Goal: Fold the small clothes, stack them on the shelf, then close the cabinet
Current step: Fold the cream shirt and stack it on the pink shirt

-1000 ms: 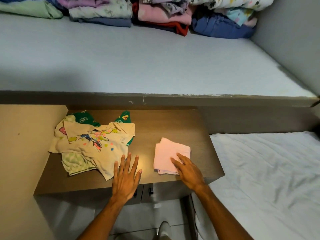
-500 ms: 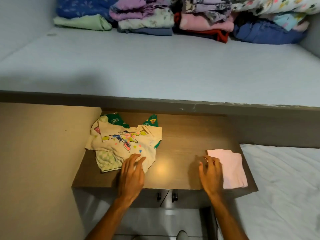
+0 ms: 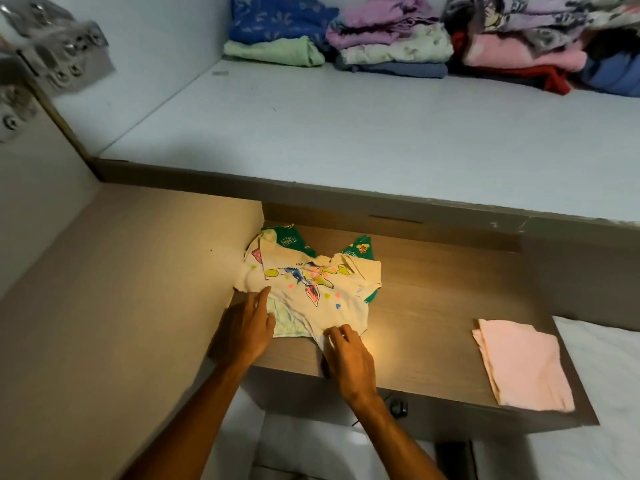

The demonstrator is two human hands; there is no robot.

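Clothes (image 3: 311, 285) lay in a loose pile at the 9 o'clock end of the desk (image 3: 433, 306), against the tan side panel (image 3: 121, 306). A cream shirt (image 3: 322, 292) with a coloured print was uppermost. A green garment (image 3: 360, 249) showed at the 12 o'clock edge of the pile, and a pale green piece (image 3: 287, 323) showed at the 6 o'clock edge.

The left hand (image 3: 247, 327) rested on the pile at its 7 o'clock corner, fingers reaching onto the cream fabric; whether its grip was closed on the cloth could not be told. The right hand (image 3: 346, 355) was at the shirt's 6 o'clock hem, fingertips curled in a narrow grip on the fabric edge. The two hands were near each other, with the pale green piece between them.

A folded pink cloth (image 3: 519, 365) lay flat at the 4 o'clock corner of the desk, well apart from the pile and both hands.

The shelf (image 3: 346, 133) sat at 12 o'clock, above the desk. Folded stacks (image 3: 398, 46) stood in a row along its back wall; its front part was bare. A white bed sheet (image 3: 609, 375) adjoined the desk at 3 o'clock.
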